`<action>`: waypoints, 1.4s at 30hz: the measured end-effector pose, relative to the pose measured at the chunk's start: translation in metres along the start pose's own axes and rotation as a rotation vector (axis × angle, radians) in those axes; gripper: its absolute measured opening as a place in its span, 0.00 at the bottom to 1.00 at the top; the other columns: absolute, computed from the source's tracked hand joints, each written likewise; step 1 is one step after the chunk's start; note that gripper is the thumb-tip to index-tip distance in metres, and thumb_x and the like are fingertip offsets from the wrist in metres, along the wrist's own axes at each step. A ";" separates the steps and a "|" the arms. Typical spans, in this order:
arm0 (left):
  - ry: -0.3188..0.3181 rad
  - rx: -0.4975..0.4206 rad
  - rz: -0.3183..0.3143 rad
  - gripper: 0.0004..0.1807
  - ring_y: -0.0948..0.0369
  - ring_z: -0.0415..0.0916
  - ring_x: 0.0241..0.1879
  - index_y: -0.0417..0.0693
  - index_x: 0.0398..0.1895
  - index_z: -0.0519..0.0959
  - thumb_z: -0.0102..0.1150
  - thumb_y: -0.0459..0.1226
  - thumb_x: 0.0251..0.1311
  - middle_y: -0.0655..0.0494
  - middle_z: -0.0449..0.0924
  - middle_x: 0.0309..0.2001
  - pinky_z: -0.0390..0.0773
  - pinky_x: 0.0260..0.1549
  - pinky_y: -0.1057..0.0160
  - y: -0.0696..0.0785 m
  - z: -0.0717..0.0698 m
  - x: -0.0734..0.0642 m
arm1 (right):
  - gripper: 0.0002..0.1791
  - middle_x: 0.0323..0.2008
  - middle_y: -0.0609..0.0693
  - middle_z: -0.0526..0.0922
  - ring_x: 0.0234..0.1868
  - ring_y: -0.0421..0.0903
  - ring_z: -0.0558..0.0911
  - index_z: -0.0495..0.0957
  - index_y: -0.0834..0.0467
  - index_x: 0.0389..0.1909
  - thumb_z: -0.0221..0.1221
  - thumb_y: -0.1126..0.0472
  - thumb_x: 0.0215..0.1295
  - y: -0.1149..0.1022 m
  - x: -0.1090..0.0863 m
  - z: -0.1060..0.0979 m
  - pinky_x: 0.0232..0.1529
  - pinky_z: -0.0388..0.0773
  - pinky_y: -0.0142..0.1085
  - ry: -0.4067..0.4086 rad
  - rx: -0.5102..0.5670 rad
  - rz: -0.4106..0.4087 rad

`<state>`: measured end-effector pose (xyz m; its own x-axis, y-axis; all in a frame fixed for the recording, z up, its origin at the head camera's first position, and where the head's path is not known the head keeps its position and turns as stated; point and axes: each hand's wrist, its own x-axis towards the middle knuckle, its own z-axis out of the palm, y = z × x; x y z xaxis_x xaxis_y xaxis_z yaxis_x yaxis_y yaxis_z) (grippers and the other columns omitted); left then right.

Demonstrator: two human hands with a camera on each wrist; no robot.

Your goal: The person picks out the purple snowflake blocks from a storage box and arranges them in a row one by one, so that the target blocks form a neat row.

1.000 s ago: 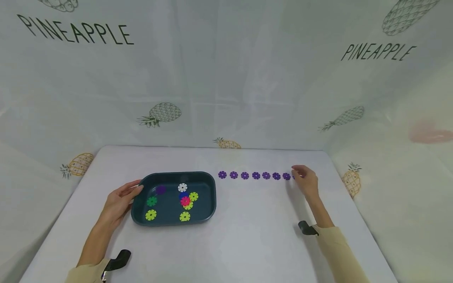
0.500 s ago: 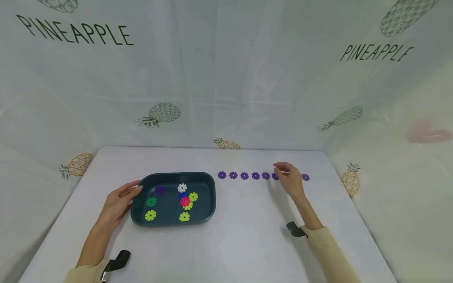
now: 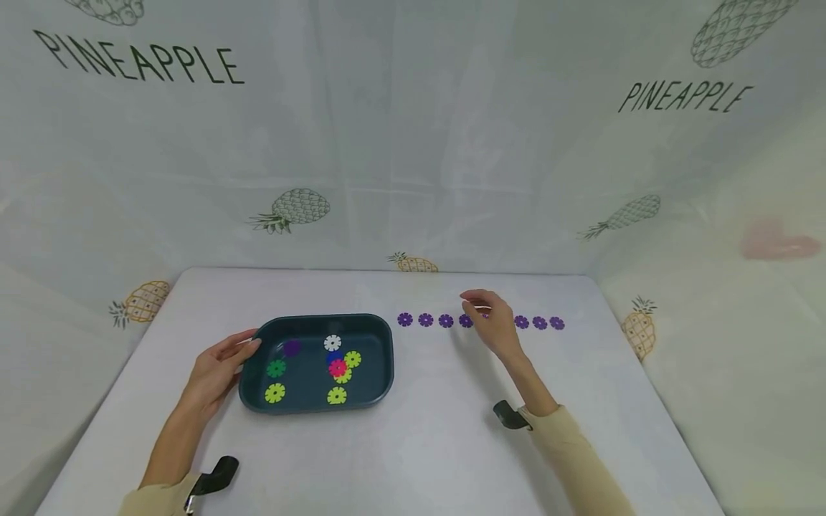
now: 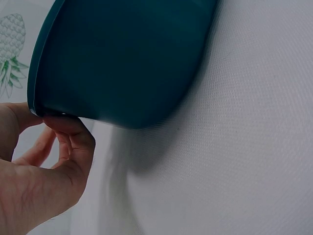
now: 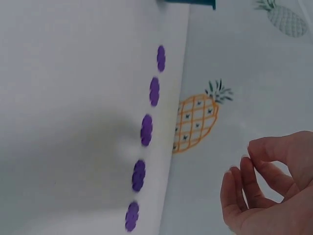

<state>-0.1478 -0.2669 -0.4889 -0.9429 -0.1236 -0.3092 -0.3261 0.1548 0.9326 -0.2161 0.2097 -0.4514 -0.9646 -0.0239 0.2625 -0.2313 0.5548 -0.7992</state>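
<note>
My left hand [image 3: 216,373] pinches the left rim of a dark teal tray [image 3: 391,365], thumb on top. In the left wrist view the fingers curl under the edge of the tray's wall [image 4: 122,68]. Inside lie several notched plastic discs: a white disc [image 3: 332,342], a green disc [image 3: 276,368], a pink disc [image 3: 337,368] over others, plus yellow-green, blue and purple ones. Above a row of purple discs [image 3: 446,321] hovers my right hand [image 3: 493,326], its fingers loosely bent and holding nothing. It covers part of the row; the right wrist view shows several purple discs [image 5: 146,129].
The discs lie in a straight line along the far part of the white table [image 3: 426,451], right of the tray. Behind the table hangs a pale curtain [image 3: 413,143] printed with pineapples. Black wrist mounts [image 3: 510,416] jut from both sleeves.
My right hand has moved left along the row, holding nothing, uncovering purple discs at its right end. My left hand and the tray have stayed in place.
</note>
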 end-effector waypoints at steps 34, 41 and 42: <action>0.003 -0.002 -0.012 0.40 0.73 0.75 0.47 0.46 0.75 0.67 0.63 0.58 0.67 0.74 0.76 0.49 0.79 0.43 0.71 0.001 0.001 -0.002 | 0.10 0.47 0.56 0.83 0.48 0.49 0.83 0.83 0.62 0.52 0.61 0.65 0.74 -0.089 -0.003 0.128 0.54 0.81 0.37 -0.312 0.092 -0.167; 0.004 -0.015 0.005 0.39 0.73 0.75 0.47 0.45 0.74 0.68 0.63 0.57 0.67 0.76 0.77 0.47 0.79 0.43 0.71 0.002 -0.001 -0.003 | 0.10 0.47 0.56 0.82 0.47 0.47 0.82 0.82 0.62 0.52 0.61 0.66 0.74 -0.101 -0.006 0.151 0.51 0.79 0.31 -0.390 0.102 -0.182; 0.003 -0.016 0.005 0.39 0.73 0.75 0.47 0.45 0.74 0.68 0.63 0.57 0.67 0.76 0.77 0.47 0.79 0.43 0.71 0.002 -0.001 -0.002 | 0.10 0.47 0.56 0.81 0.47 0.47 0.82 0.82 0.62 0.52 0.61 0.66 0.74 -0.103 -0.007 0.153 0.51 0.79 0.30 -0.400 0.103 -0.180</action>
<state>-0.1460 -0.2668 -0.4865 -0.9444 -0.1263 -0.3036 -0.3200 0.1399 0.9370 -0.2052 0.0251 -0.4538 -0.8762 -0.4434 0.1888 -0.3918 0.4273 -0.8148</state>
